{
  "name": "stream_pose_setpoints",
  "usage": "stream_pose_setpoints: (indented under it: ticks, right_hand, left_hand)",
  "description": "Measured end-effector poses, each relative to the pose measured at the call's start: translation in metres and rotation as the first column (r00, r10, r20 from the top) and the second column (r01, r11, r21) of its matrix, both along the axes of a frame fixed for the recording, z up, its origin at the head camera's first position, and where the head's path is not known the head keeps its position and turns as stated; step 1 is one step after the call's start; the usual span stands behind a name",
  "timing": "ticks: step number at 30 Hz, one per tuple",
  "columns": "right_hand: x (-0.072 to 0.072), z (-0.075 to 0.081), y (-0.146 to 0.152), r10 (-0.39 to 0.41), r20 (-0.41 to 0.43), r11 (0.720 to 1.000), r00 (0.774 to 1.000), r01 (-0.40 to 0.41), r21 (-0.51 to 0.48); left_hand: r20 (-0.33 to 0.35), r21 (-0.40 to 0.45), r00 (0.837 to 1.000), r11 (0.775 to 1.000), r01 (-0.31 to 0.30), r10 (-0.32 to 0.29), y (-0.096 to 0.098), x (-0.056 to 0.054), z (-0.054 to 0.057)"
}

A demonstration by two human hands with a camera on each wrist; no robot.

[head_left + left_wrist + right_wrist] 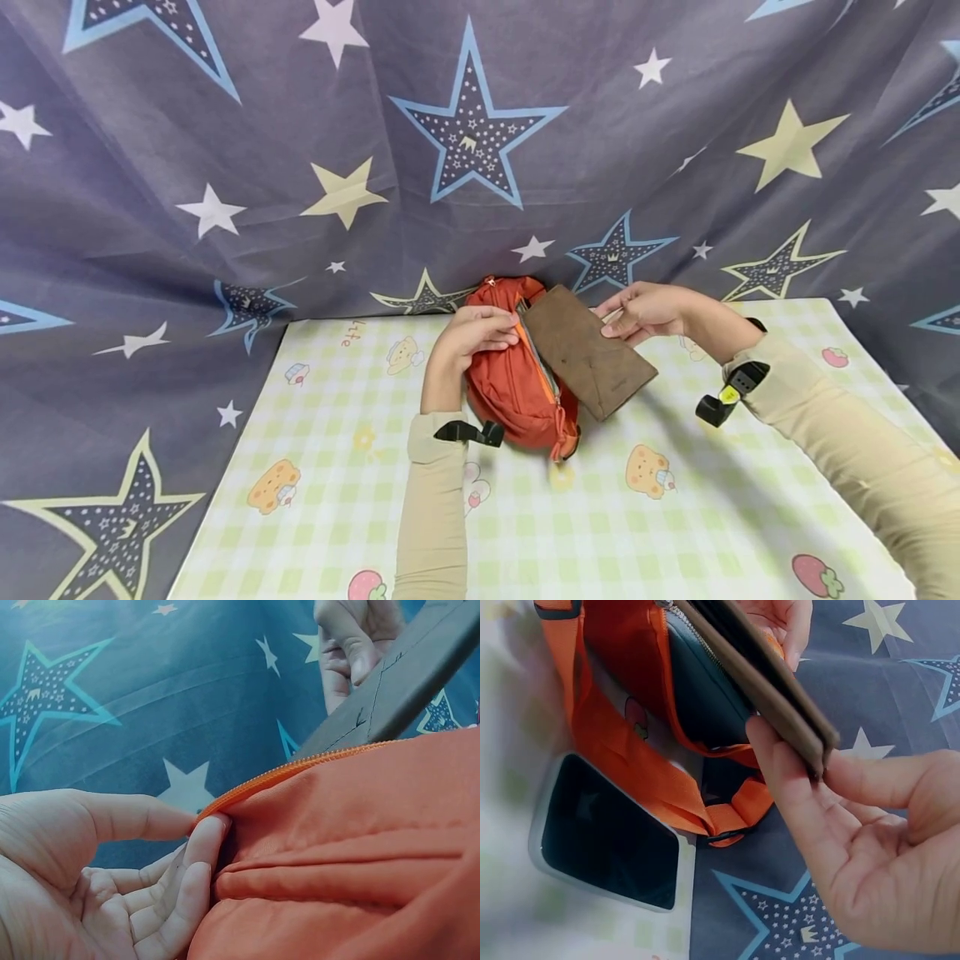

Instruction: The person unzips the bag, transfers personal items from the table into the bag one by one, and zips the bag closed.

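wallet (pixel 588 358) sits just left of the right hand (pixel 647 312), which pinches its edge; its long side slants beside the red bag (pixel 504 387), whose zip edge the left hand (pixel 474 333) pinches.

Three cameras trained on one red fabric bag (pixel 498 392)

The head view looks forward and down, far enough back to take in both far corners of the green-and-white checked table (pixel 322 533) and the grey star-printed curtain (pixel 262 125) beyond. The left-wrist view, close up, faces past the left hand (pixel 112 877) toward the curtain. The right-wrist view, also near, shows the table's far edge turned almost upright. All share the bag, brown rectangular leather-look wallet (pixel 585 358), left hand and right hand (pixel 652 315).
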State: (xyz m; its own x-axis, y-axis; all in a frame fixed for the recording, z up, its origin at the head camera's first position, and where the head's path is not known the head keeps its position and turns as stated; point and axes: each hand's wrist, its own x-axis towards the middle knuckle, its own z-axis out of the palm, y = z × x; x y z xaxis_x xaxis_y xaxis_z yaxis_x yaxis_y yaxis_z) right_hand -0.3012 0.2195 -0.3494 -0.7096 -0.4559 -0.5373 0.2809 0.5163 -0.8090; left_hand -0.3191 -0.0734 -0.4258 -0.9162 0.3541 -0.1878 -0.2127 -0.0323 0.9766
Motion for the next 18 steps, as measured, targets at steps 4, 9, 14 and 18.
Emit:
stream_pose_setpoints:
  ticks: [4, 9, 14, 18]
  right_hand:
    - [0.0, 0.004, -0.011, 0.03, -0.008, 0.999, 1.0, -0.03, 0.017]
    - [0.0, 0.01, -0.023, 0.044, -0.05, 0.998, 0.998, -0.042, 0.05]
    - [-0.002, 0.012, -0.028, 0.067, -0.077, 0.993, 0.995, -0.059, 0.101]
    - [-0.005, 0.011, -0.031, 0.082, -0.081, 0.989, 0.993, -0.071, 0.129]
  left_hand:
    - [-0.006, 0.006, 1.0, 1.0, 0.0, 0.001, 0.002, 0.001, -0.001]
    - [-0.006, 0.006, 1.0, 1.0, -0.008, 0.008, 0.004, 0.001, -0.001]
    - [-0.007, 0.003, 1.0, 1.0, -0.001, 0.001, 0.003, 0.0, -0.002]
    - [-0.008, 0.003, 1.0, 1.0, 0.005, -0.005, 0.003, -0.001, -0.002]
